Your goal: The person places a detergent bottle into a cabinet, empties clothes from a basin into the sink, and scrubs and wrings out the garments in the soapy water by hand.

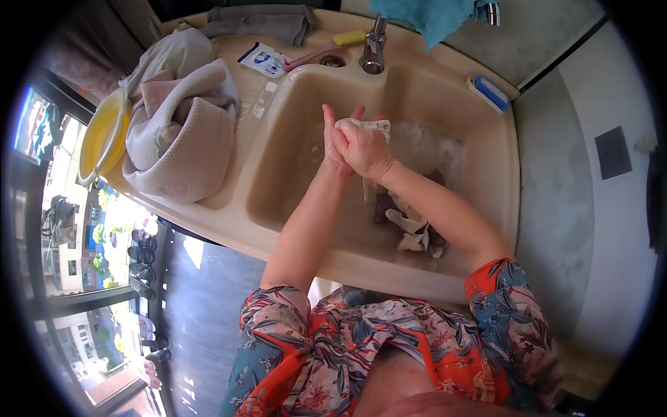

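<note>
Above the beige sink [278,160], my right hand [367,149] is closed in a fist round a wet, light-coloured cloth [379,126]. My left hand [332,142] is pressed against it from the left, palm towards the cloth, with its fingers stretched out and apart. Water drips below the hands. Dark and white wet cloth pieces [411,226] lie in cloudy water in the basin, partly behind my right forearm. Some suds float near the back right of the basin.
A chrome faucet [373,52] stands at the back rim, beside a yellow-bristled brush [347,39] and a white packet [264,60]. A blue brush [490,93] lies on the right rim. Bundled fabric [184,139] and a yellow basin [104,135] sit at left.
</note>
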The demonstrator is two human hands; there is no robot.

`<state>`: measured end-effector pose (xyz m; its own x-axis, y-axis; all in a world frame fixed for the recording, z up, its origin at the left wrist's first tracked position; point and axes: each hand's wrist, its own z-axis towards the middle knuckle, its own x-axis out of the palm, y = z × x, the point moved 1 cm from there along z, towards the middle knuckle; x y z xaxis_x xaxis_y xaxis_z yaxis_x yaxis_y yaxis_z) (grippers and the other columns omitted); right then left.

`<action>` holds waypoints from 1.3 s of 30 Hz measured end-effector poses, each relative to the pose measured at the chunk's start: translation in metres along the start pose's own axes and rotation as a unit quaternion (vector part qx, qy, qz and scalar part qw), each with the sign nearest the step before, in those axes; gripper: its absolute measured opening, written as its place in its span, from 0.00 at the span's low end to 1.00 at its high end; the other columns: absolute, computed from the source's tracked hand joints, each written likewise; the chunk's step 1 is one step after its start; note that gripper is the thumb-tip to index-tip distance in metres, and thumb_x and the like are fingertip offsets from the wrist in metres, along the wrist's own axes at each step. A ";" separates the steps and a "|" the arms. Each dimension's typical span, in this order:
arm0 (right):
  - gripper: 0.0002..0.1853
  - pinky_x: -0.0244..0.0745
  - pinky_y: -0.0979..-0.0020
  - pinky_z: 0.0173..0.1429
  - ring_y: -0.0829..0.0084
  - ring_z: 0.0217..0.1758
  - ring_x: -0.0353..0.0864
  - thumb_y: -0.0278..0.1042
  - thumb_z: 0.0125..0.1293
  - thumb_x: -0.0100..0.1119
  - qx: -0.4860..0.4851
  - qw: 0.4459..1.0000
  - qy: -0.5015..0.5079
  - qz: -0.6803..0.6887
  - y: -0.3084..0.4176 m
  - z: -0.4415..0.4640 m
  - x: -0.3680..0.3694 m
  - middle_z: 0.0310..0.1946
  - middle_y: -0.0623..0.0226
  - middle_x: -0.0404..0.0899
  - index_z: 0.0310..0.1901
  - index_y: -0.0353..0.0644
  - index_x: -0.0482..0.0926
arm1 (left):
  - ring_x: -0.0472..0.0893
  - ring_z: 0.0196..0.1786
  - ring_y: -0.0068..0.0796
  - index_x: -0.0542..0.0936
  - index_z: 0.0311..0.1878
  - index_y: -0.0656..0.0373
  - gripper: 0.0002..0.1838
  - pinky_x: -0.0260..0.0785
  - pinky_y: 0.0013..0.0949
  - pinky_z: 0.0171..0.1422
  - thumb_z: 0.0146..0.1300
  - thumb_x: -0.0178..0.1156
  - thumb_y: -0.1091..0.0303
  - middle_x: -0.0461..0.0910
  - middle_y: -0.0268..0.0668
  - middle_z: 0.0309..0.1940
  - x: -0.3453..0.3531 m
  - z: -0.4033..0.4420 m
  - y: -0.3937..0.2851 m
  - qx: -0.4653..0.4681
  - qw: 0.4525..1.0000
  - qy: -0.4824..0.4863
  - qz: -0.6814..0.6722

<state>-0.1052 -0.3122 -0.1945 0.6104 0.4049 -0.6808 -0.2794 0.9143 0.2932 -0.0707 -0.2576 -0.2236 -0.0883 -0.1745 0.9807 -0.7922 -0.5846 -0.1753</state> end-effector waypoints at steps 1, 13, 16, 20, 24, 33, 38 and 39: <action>0.13 0.67 0.56 0.24 0.55 0.19 0.74 0.44 0.57 0.49 0.090 0.993 0.061 -0.045 -0.016 0.005 0.009 0.13 0.60 0.72 0.21 0.46 0.69 | 0.63 0.57 0.52 0.58 0.60 0.57 0.46 0.52 0.49 0.61 0.48 0.40 0.26 0.59 0.57 0.58 0.005 0.000 0.002 -0.010 1.000 -0.023 -0.004; 0.11 0.67 0.55 0.26 0.55 0.22 0.75 0.42 0.60 0.46 0.158 0.978 0.093 -0.099 -0.062 0.010 0.006 0.17 0.57 0.75 0.28 0.45 0.71 | 0.67 0.56 0.37 0.69 0.53 0.56 0.33 0.58 0.40 0.61 0.54 0.48 0.37 0.68 0.41 0.53 0.013 0.000 0.013 -0.065 0.996 -0.007 -0.059; 0.12 0.67 0.54 0.27 0.55 0.24 0.75 0.42 0.61 0.45 0.195 0.969 0.103 -0.116 -0.068 0.011 -0.001 0.19 0.56 0.75 0.28 0.44 0.71 | 0.68 0.55 0.37 0.70 0.51 0.58 0.26 0.59 0.40 0.60 0.58 0.46 0.47 0.70 0.41 0.52 0.006 0.007 0.014 -0.060 0.997 -0.005 -0.040; 0.12 0.68 0.56 0.28 0.56 0.25 0.75 0.42 0.60 0.45 0.130 0.984 0.020 -0.120 -0.051 0.011 -0.011 0.21 0.57 0.75 0.27 0.44 0.72 | 0.64 0.59 0.39 0.66 0.56 0.59 0.26 0.53 0.41 0.64 0.60 0.42 0.51 0.65 0.45 0.55 -0.003 0.012 0.006 -0.017 0.999 -0.024 -0.022; 0.11 0.68 0.61 0.28 0.60 0.24 0.75 0.42 0.58 0.48 -0.014 0.956 -0.014 -0.292 -0.012 -0.001 -0.016 0.21 0.61 0.74 0.26 0.44 0.73 | 0.61 0.61 0.39 0.64 0.58 0.56 0.30 0.50 0.42 0.65 0.59 0.42 0.45 0.62 0.44 0.58 0.008 -0.002 0.008 -0.081 0.991 0.095 -0.044; 0.11 0.64 0.60 0.22 0.60 0.18 0.74 0.41 0.58 0.49 0.041 0.997 -0.013 -0.064 -0.018 -0.012 0.004 0.15 0.63 0.73 0.22 0.47 0.68 | 0.68 0.53 0.46 0.59 0.59 0.50 0.32 0.59 0.44 0.58 0.59 0.39 0.38 0.68 0.48 0.51 0.008 -0.003 0.008 -0.039 0.999 -0.029 0.004; 0.09 0.64 0.60 0.21 0.60 0.19 0.74 0.39 0.57 0.49 0.181 0.977 0.056 -0.102 -0.058 0.018 0.011 0.16 0.61 0.73 0.23 0.46 0.69 | 0.62 0.58 0.53 0.61 0.60 0.54 0.29 0.53 0.49 0.62 0.63 0.34 0.44 0.60 0.60 0.56 -0.006 0.010 0.017 -0.098 0.947 0.151 -0.266; 0.11 0.66 0.59 0.25 0.58 0.23 0.75 0.39 0.58 0.47 0.200 0.974 0.077 -0.080 -0.051 0.016 0.010 0.18 0.59 0.74 0.23 0.44 0.71 | 0.64 0.58 0.50 0.66 0.55 0.56 0.26 0.54 0.48 0.61 0.64 0.33 0.48 0.63 0.55 0.56 0.001 0.007 0.016 -0.010 0.999 -0.029 -0.031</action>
<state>-0.0732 -0.3544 -0.2051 0.4952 0.2789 -0.8228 0.1396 0.9092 0.3923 -0.0789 -0.2727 -0.2263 -0.0053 -0.1843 0.9829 -0.8075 -0.5790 -0.1129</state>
